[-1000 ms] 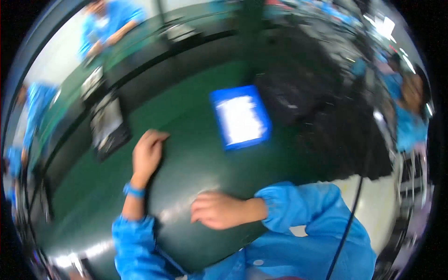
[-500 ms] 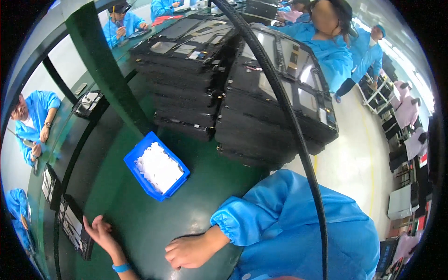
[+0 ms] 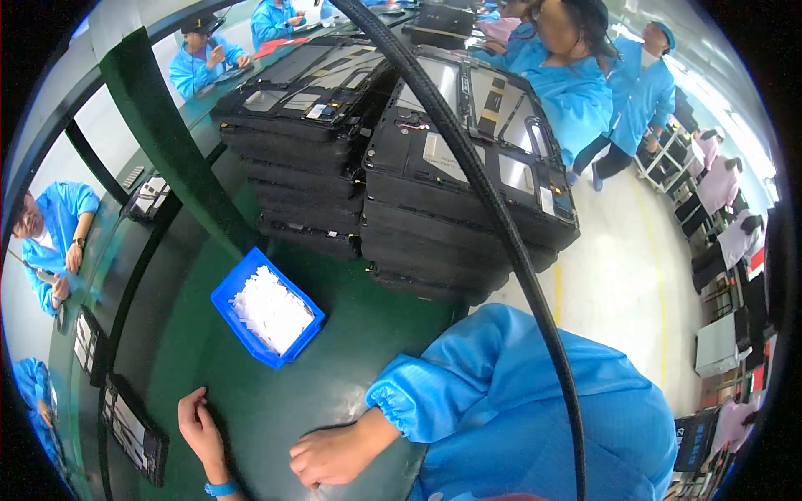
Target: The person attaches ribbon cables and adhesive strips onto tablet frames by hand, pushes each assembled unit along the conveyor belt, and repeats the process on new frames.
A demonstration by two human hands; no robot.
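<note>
My left hand (image 3: pixel 201 427), a blue band (image 3: pixel 221 488) at its wrist, is just over the green tabletop (image 3: pixel 276 401). Its fingers are loosely bent, a little apart, and nothing shows in them. To its left, a flat dark device panel (image 3: pixel 134 434) with pale strips lies by the rail. My right hand (image 3: pixel 332 455) rests on the tabletop with its fingers curled down and closed; whatever is under the fingertips is hidden. Beyond both hands stands a blue bin (image 3: pixel 288 355) filled with small white pieces (image 3: pixel 271 309).
Tall stacks of black device panels (image 3: pixel 292 150) rise behind the bin, beside a green post (image 3: pixel 167 142). A thick black braided cable (image 3: pixel 501 209) hangs across the view. Co-workers in blue (image 3: pixel 63 217) sit across the line; another person (image 3: pixel 564 92) is close beyond the stacks.
My left hand has drawn away to the right from the dark panel, and its spread fingers have bent in. My right hand stays about where it was. The view has shifted slightly.
</note>
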